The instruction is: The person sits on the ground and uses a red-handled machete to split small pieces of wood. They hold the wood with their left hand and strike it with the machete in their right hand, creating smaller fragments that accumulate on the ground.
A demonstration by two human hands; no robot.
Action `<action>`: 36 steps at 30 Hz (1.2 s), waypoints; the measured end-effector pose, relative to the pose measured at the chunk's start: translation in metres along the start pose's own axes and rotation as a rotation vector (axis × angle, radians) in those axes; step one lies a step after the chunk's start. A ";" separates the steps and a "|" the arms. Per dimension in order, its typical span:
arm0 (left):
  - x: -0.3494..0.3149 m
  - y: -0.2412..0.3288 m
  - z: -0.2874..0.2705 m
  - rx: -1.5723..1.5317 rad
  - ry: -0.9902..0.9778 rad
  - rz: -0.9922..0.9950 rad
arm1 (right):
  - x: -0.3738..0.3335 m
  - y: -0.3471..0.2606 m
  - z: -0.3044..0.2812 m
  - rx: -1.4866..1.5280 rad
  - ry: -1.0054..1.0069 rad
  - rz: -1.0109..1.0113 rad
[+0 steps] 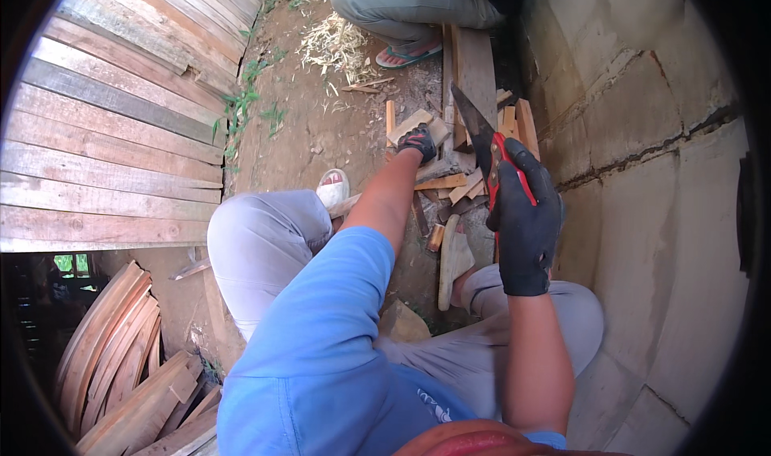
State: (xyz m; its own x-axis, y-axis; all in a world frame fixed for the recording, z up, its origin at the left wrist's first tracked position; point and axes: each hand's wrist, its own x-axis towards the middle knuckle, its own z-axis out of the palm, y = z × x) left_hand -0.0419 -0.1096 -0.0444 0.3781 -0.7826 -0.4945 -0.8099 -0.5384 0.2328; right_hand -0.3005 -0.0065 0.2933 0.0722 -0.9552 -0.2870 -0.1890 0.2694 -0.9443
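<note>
In a black glove, my right hand [526, 215] is closed round the red-and-black handle of a handsaw [477, 132]. The saw is raised, its dark blade pointing up and away to the left. My left hand [418, 140], gloved in black and red, reaches out low over the wood scraps. Its fingers are curled at a pale wood block [412, 125] and seem to grip it; the fingertips are partly hidden. A narrow upright offcut [390, 119] stands just left of that block. Several more offcuts [459, 189] lie between my feet.
A long plank bench [475, 63] runs away from me, with another person's bent leg [418, 2] at its far end. Wood shavings [336, 48] lie on the dirt. A block wall [650, 215] rises close on the right, a board wall [112, 135] on the left. Curved boards [108, 344] are stacked lower left.
</note>
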 end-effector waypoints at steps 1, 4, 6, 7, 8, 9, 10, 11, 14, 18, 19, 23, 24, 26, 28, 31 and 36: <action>0.004 -0.003 0.006 0.009 0.008 0.003 | -0.001 0.002 0.000 0.005 -0.022 -0.002; -0.001 0.014 0.013 0.047 0.177 0.056 | 0.007 0.020 -0.004 -0.011 -0.006 -0.110; -0.008 0.016 0.013 0.056 0.263 0.087 | 0.011 0.023 -0.005 -0.007 -0.006 -0.146; -0.007 0.013 0.013 0.061 0.295 0.105 | 0.011 0.023 -0.004 -0.003 -0.015 -0.165; -0.006 0.009 0.011 0.064 0.329 0.119 | 0.013 0.023 -0.002 -0.012 -0.020 -0.169; -0.009 0.001 0.002 0.081 0.364 0.131 | 0.013 0.023 0.003 -0.045 -0.007 -0.192; -0.012 -0.005 -0.005 0.103 0.432 0.186 | 0.013 0.023 0.007 -0.085 0.009 -0.215; -0.014 -0.008 -0.012 0.118 0.437 0.233 | 0.013 0.024 0.008 -0.161 0.036 -0.264; -0.026 -0.046 -0.086 0.098 0.283 0.320 | -0.002 0.007 0.019 -0.094 -0.057 -0.134; -0.090 -0.012 -0.214 0.534 0.145 0.556 | 0.017 0.046 0.009 0.021 -0.041 -0.274; -0.105 -0.023 -0.233 0.612 0.126 0.582 | 0.015 0.050 0.010 0.068 -0.075 -0.230; -0.198 -0.030 -0.291 0.550 0.147 0.623 | 0.039 0.074 -0.005 0.108 -0.241 -0.162; -0.218 -0.044 -0.287 0.469 0.166 0.574 | 0.040 0.075 -0.005 0.015 -0.274 -0.175; -0.232 -0.076 -0.265 0.297 0.186 0.539 | 0.056 0.097 -0.009 -0.098 -0.317 -0.225; -0.251 -0.084 -0.266 0.306 0.195 0.529 | 0.075 0.120 -0.020 -0.298 -0.307 -0.376; -0.266 -0.094 -0.283 0.071 0.346 0.594 | 0.059 0.112 -0.016 -0.951 -0.275 -0.819; -0.239 -0.101 -0.283 0.205 0.208 0.414 | 0.079 0.136 -0.018 -1.004 -0.249 -0.956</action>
State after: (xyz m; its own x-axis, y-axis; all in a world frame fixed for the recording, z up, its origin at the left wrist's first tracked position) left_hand 0.0770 0.0432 0.2870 0.0711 -0.9744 -0.2134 -0.9742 -0.1137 0.1948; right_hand -0.3385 -0.0474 0.1448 0.7169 -0.6425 0.2706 -0.5700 -0.7637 -0.3032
